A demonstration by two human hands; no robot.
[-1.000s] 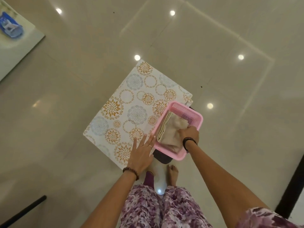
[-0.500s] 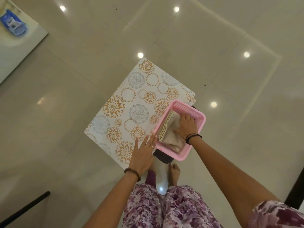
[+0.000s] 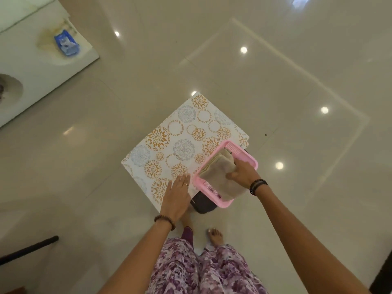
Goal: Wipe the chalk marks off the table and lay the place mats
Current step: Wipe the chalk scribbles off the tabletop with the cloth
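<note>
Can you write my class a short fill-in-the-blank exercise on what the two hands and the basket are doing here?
1. The folded beige cloth lies in a basket coloured ____.
2. The ____ hand grips the cloth.
3. The left hand rests flat on the ____ place mats.

Missing words: pink; right; patterned

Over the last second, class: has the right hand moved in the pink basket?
Yes. The right hand has shifted from the pink basket's near corner toward its far end, now gripping the folded beige cloth.
</note>
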